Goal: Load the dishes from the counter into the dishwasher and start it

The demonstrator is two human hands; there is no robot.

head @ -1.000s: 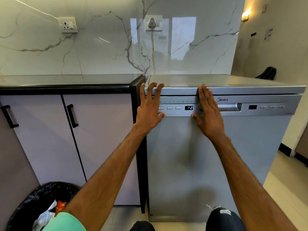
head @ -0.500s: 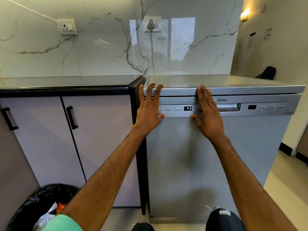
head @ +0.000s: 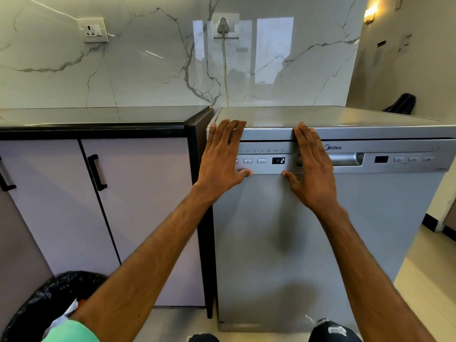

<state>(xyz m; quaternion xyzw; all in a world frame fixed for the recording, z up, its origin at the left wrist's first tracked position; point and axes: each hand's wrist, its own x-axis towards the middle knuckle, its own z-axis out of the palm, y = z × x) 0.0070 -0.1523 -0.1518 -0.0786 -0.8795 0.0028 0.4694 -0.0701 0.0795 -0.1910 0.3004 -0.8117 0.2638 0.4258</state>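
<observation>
Head view. Looks forward and down on the dishwasher, door shut flush, top bare, standing just right of the dark tabletop. Finds the left hand flat on the dishwasher's upper left corner, fingers straight and spread, tips reaching the top lip, thumb at the lower edge of the control strip. Finds the right hand likewise flat near the middle of the dishwasher's front, fingers straight, covering the left end of the handle recess. Neither gripping anything; both pressing with open palms.

Between the two hands, on the dishwasher's control strip: small buttons and a lit display, reading something like "P2". Above the dishwasher, a plug seated in the wall socket, cord dropping behind. Low and well left of the dishwasher, a black bin bag.

No dishes to be seen; judged already inside.

Handling, as a judgement: a stiff, rigid metal door, fairly heavy, likely bottom-hinged, with a smooth brushed face that offers flat palms little purchase. Suits a firm, even push to latch. For reopening, better to hook fingers into the handle recess. For starting, only a light fingertip press on one button; no force needed.
</observation>
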